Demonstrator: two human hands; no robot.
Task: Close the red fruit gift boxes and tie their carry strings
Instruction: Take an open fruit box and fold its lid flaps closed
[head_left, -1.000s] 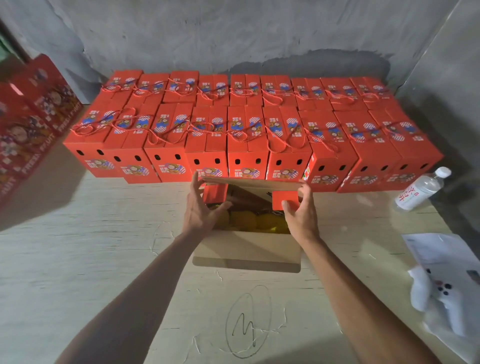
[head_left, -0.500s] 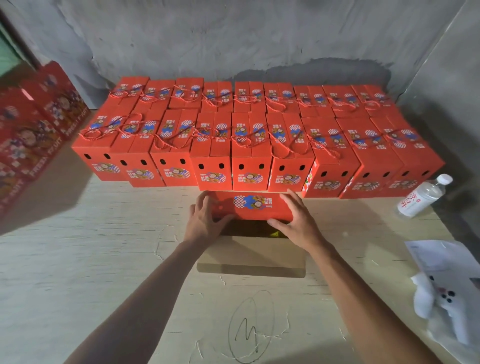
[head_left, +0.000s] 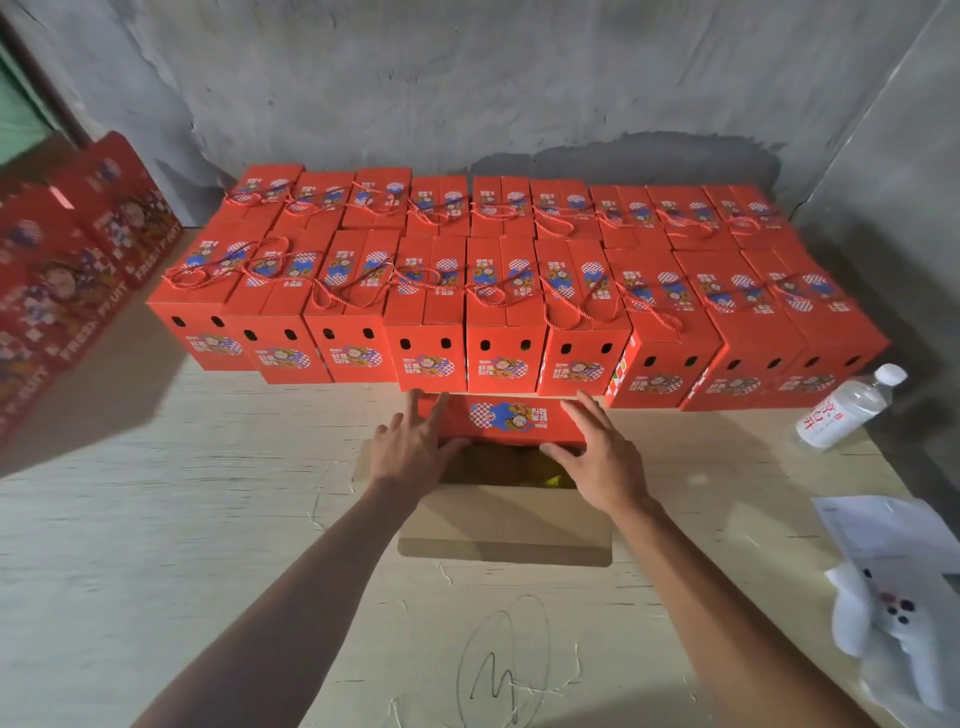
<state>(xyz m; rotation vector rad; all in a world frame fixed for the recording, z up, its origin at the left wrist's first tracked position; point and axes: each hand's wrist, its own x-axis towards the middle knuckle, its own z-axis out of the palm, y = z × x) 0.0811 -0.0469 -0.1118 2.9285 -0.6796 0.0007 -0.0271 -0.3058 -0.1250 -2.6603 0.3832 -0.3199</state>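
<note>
My left hand (head_left: 415, 447) and right hand (head_left: 597, 457) lie flat, fingers straight, pressing the far flap (head_left: 501, 418) down over the open box (head_left: 506, 512), just in front of the tied boxes (head_left: 506, 312). I judge the near flap comes next, then its string, which I can't see; the fruit inside is mostly shadowed.

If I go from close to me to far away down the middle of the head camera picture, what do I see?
Scribble on the table → plain cardboard flap → yellow fruit in the gap → red printed flap → two rows of closed red boxes → grey wall.
</note>
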